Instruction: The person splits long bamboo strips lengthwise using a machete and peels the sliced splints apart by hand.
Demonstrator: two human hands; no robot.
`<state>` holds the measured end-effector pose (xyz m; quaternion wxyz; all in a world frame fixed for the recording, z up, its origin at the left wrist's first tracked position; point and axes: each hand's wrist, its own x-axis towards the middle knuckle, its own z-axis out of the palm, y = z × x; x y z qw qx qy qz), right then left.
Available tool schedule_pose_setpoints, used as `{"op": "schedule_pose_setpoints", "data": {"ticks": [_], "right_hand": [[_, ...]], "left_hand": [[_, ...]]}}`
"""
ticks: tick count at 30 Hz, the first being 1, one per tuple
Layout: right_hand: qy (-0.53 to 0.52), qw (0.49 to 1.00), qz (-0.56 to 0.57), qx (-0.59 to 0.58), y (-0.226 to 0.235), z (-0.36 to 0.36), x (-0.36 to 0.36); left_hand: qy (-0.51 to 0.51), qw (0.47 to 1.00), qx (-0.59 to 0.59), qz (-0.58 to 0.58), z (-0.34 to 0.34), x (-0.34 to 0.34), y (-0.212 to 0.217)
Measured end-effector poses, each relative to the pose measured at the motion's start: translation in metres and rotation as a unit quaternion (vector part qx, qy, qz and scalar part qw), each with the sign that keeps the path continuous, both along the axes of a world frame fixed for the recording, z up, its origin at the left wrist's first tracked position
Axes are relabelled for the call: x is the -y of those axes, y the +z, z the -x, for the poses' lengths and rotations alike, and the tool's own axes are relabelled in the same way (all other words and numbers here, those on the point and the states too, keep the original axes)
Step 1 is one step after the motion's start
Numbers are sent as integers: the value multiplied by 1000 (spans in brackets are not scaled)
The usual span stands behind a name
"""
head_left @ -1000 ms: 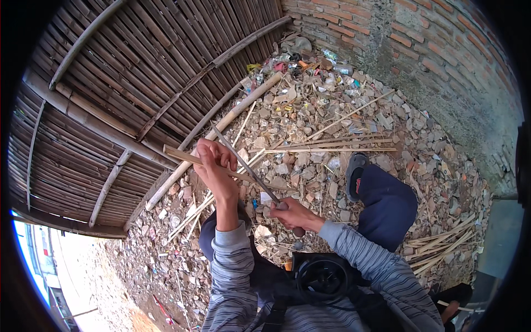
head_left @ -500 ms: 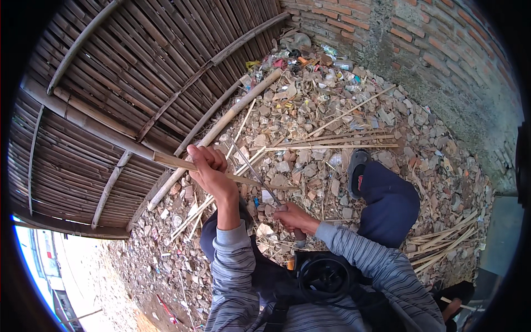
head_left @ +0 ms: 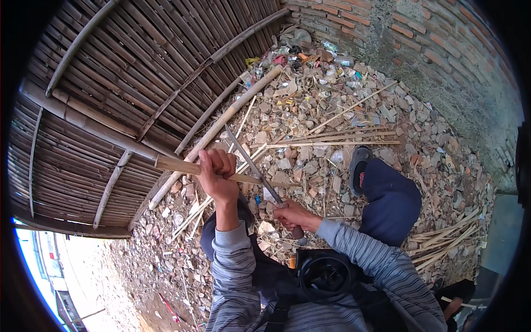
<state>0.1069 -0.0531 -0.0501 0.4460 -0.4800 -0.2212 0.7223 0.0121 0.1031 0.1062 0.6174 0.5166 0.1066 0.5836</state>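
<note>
Two bare hands are at work before us: our left hand point(head_left: 217, 176) is closed round a split bamboo strip point(head_left: 180, 165), its thick end jutting out to the left and its thin end running right, over the rubble. Our right hand point(head_left: 293, 214) grips the handle of a long knife point(head_left: 243, 152), whose blade slants up and away, crossing the strip in our view; whether the edge touches it, we cannot tell. Close in on the left, a bamboo-slat wall point(head_left: 138, 72) hems us in, and a thick bamboo pole point(head_left: 238, 113) lies along its foot, partly behind our left hand. A brick wall point(head_left: 437, 50) closes off the far right, and litter point(head_left: 310, 55) gathers in the corner between the walls. Beyond the knife, loose strips point(head_left: 343, 143) lie across the stony ground point(head_left: 310, 166), with our right sandal point(head_left: 358, 169) planted just beside them. A bundle of strips point(head_left: 448, 240) rests to the right of our knee. Below our hands, a black round object point(head_left: 326, 275) sits against our body and covers some of the ground.
</note>
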Motion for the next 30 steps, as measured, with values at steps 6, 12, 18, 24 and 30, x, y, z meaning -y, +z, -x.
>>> {"op": "schedule_pose_setpoints", "data": {"ticks": [6, 12, 18, 24, 30], "right_hand": [[7, 999, 6, 51, 28, -12, -2], [8, 999, -29, 20, 35, -5, -8], [-27, 997, 68, 1, -32, -13, 6], [-7, 997, 38, -70, -21, -10, 3], [23, 1000, -3, -10, 4, -13, -5]], "left_hand": [[-68, 998, -1, 0, 13, -6, -4], [-125, 992, -3, -32, 9, -3, -1], [-145, 988, 6, -48, 4, 3, 4], [-155, 987, 5, -53, 7, -2, 7], [-168, 985, 3, -43, 9, -1, 2]]}}
